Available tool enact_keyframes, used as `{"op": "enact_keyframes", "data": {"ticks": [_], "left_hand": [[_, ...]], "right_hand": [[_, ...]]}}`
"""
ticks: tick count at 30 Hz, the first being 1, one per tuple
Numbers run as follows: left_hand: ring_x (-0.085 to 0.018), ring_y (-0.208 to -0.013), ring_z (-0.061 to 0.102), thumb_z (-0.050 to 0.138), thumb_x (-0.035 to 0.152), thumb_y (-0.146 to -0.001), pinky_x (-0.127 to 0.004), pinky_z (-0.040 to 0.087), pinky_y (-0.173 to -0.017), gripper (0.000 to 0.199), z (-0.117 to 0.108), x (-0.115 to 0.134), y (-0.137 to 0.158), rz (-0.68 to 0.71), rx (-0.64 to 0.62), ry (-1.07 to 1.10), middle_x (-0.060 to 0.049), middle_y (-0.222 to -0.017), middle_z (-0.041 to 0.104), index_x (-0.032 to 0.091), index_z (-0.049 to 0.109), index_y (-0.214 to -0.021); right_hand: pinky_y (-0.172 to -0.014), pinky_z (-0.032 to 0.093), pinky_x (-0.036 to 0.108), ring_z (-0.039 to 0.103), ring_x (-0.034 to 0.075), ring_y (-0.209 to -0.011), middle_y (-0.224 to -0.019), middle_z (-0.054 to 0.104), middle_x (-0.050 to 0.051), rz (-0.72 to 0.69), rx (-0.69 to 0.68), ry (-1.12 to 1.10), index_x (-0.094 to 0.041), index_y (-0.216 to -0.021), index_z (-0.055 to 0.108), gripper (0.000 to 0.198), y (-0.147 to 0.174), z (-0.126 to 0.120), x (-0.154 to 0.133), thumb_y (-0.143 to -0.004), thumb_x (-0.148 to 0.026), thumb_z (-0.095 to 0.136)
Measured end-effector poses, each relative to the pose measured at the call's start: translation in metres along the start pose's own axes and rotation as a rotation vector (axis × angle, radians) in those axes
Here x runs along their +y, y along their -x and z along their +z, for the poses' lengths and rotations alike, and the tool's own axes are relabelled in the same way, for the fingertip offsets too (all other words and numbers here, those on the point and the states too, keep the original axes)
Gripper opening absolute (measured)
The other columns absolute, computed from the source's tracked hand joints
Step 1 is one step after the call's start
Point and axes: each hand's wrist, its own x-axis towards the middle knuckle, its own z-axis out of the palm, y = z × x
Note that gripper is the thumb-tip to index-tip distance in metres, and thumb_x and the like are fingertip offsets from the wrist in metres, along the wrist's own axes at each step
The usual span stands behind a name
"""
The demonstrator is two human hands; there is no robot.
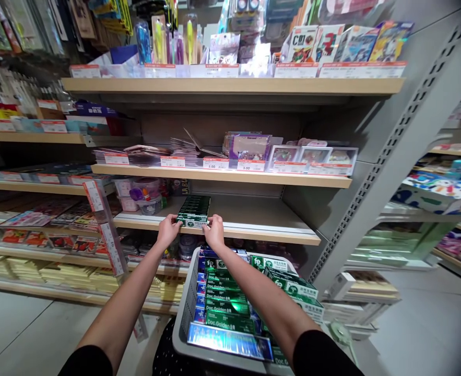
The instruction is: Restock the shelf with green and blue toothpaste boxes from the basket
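Note:
A row of green toothpaste boxes (193,209) stands on the lower shelf board, reaching back from its front edge. My left hand (168,230) pinches the left end of the front box, and my right hand (214,231) has its fingers closed on the right end. Beneath my right forearm is a grey basket (181,324), filled with more green boxes marked Doc.Golden (228,305) and several blue boxes. A shiny blue box (230,342) lies across the basket's near side. My right forearm hides part of the contents.
Clear plastic tubs (150,201) stand left of the row. Above, a shelf (222,175) carries cards and small framed items; the top shelf (230,86) holds toys and boxes. A slotted metal upright (390,151) rises on the right. Magazines (38,211) lie on the left shelves.

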Motion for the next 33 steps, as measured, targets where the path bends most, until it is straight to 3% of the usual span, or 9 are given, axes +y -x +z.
{"op": "enact_keyframes", "data": {"ticks": [7,13,20,25,33], "left_hand": [[-0.025,-0.092,0.07,0.068,0.017,-0.075,-0.034,0.053,-0.083,0.023,0.006,-0.009,-0.01,0.001,-0.032,-0.054,-0.012,-0.095,0.074,0.016,0.064,-0.097],[-0.024,-0.095,0.069,0.068,0.022,-0.074,-0.033,0.053,-0.085,0.027,0.009,-0.017,-0.022,0.01,-0.049,-0.092,-0.01,-0.098,0.073,0.016,0.063,-0.1],[-0.026,-0.094,0.069,0.074,0.034,-0.066,-0.037,0.054,-0.086,0.032,0.01,-0.037,-0.043,0.038,-0.089,0.053,-0.011,-0.094,0.073,0.016,0.064,-0.091],[-0.026,-0.096,0.068,0.074,0.045,-0.065,-0.04,0.053,-0.09,0.042,0.011,-0.05,-0.046,0.092,-0.131,0.144,-0.01,-0.096,0.072,0.017,0.063,-0.095],[-0.026,-0.101,0.067,0.076,0.046,-0.064,-0.042,0.052,-0.094,0.045,0.014,-0.061,-0.05,0.101,-0.15,0.182,-0.01,-0.098,0.07,0.017,0.061,-0.095]], "right_hand": [[-0.086,0.053,0.035,0.065,0.018,-0.087,-0.103,0.059,0.008,0.081,-0.043,-0.094,-0.016,-0.097,0.055,0.02,-0.009,0.009,0.004,-0.078,-0.01,0.056],[-0.085,0.054,0.033,0.066,0.018,-0.086,-0.104,0.058,0.009,0.089,-0.039,-0.105,-0.016,-0.094,0.055,0.019,-0.02,0.014,0.01,-0.077,-0.009,0.057],[-0.084,0.054,0.036,0.067,0.02,-0.085,-0.103,0.059,0.01,0.094,-0.043,-0.103,-0.016,-0.095,0.055,0.018,-0.029,0.019,0.018,-0.078,-0.012,0.057],[-0.081,0.055,0.034,0.067,0.02,-0.087,-0.103,0.06,0.01,0.096,-0.03,-0.131,-0.017,-0.097,0.055,0.019,-0.028,0.021,0.022,-0.078,-0.013,0.057],[-0.085,0.053,0.036,0.066,0.02,-0.088,-0.102,0.061,0.009,0.073,-0.028,-0.083,-0.018,-0.096,0.054,0.018,-0.027,0.02,0.022,-0.079,-0.014,0.056]]}}
